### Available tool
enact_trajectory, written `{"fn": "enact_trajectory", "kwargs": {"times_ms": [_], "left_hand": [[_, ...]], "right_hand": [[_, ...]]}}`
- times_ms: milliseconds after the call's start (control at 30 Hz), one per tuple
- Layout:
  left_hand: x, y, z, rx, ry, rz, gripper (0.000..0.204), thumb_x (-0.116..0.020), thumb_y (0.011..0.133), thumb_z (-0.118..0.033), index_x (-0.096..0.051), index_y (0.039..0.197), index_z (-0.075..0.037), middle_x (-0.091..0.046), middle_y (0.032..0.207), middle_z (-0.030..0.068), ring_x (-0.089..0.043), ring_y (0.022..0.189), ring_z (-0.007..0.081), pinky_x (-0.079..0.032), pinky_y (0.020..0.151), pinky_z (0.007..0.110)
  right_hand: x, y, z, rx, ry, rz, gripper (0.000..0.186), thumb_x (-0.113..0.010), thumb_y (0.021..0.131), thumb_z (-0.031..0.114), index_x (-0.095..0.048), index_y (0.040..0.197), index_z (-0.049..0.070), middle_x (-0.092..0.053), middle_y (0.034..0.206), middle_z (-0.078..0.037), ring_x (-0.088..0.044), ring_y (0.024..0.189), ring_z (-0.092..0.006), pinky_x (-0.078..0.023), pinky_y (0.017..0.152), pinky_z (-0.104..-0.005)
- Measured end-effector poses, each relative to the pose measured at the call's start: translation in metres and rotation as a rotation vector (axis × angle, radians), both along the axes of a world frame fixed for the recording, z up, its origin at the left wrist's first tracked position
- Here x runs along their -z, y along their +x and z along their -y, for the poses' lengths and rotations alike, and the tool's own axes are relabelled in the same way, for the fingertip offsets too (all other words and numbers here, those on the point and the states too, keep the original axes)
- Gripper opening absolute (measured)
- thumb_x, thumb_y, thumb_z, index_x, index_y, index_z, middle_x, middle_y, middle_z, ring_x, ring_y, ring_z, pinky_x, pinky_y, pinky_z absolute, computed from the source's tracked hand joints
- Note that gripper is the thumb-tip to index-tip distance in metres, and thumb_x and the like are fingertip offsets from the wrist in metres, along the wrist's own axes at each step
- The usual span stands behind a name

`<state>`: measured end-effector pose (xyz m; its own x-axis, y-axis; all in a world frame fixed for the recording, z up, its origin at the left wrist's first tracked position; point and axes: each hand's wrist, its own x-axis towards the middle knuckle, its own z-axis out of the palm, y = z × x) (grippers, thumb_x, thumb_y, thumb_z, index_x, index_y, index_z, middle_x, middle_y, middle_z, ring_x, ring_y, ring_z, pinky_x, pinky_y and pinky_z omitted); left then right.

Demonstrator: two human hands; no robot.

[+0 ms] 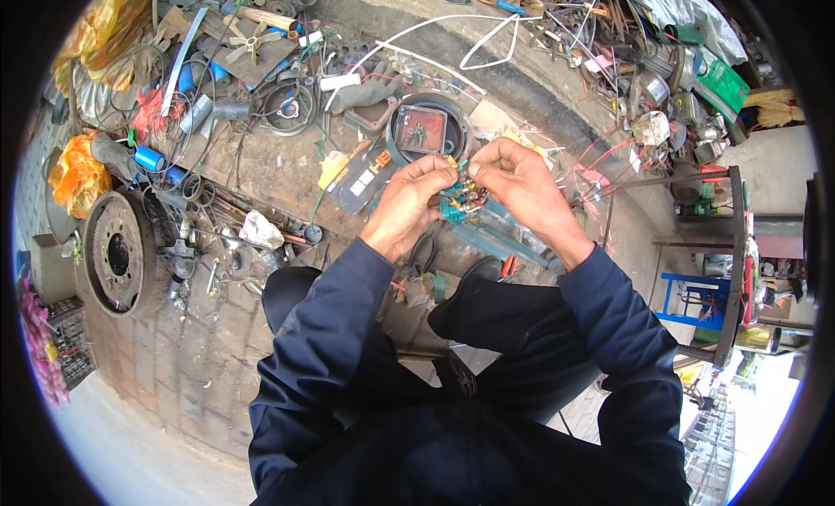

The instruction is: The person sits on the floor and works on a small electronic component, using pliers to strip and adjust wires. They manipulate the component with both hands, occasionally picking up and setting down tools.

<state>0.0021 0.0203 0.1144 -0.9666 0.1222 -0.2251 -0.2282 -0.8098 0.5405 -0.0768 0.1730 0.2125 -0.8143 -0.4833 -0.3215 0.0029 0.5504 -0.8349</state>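
Observation:
Both of my hands are raised close together in front of my knees, over a low work area. My left hand [407, 199] is closed round a teal part with coloured wires [459, 203], whose full shape is partly covered by the fingers. From the other side my right hand [524, 193] pinches with thumb and forefinger at the upper end of this bundle. What lies between its fingertips is too small to make out. Just beyond the hands is a round grey tub [402, 132] with a square red-edged container [421, 129] in it.
A black printed box [365, 177] lies left of the tub. Translucent bluish strips [503, 238] and a red-handled tool [509, 267] are below my right hand. A rusty wheel rim [120, 254] stands at left, a metal frame [735, 262] at right. Scrap and cables surround them.

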Motion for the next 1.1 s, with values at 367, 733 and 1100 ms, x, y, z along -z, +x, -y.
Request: {"fn": "enact_trajectory", "kwargs": {"times_ms": [367, 733, 1100], "left_hand": [[0.005, 0.007, 0.049, -0.174, -0.069, -0.049, 0.011, -0.058, 0.098, -0.017, -0.056, 0.099, -0.007, -0.069, 0.117, 0.0239, -0.072, 0.1, 0.0364, -0.059, 0.085, 0.044], [-0.005, 0.017, 0.065, -0.217, -0.078, -0.003, 0.01, -0.057, 0.098, -0.013, -0.059, 0.105, -0.007, -0.067, 0.112, 0.0108, -0.068, 0.104, 0.0261, -0.059, 0.081, 0.042], [0.0, 0.01, 0.057, -0.197, -0.112, 0.062, 0.002, -0.059, 0.099, -0.01, -0.06, 0.098, -0.008, -0.064, 0.097, 0.0013, -0.065, 0.088, 0.0115, -0.057, 0.078, 0.031]], "right_hand": [[0.128, -0.002, 0.004, 0.098, 0.27, -0.242, 0.019, -0.068, 0.088, 0.016, -0.071, 0.098, 0.0, -0.073, 0.086, -0.013, -0.069, 0.071, -0.0238, -0.054, 0.065, -0.0391], [0.302, 0.023, 0.007, 0.116, 0.629, -0.292, 0.025, -0.063, 0.09, 0.02, -0.062, 0.107, 0.002, -0.068, 0.108, -0.029, -0.068, 0.096, -0.0497, -0.054, 0.085, -0.0568], [0.214, 0.016, 0.027, 0.48, -0.017, -0.22, 0.018, -0.069, 0.095, 0.015, -0.073, 0.103, -0.001, -0.074, 0.084, -0.01, -0.067, 0.073, -0.0181, -0.053, 0.069, -0.0336]]}}
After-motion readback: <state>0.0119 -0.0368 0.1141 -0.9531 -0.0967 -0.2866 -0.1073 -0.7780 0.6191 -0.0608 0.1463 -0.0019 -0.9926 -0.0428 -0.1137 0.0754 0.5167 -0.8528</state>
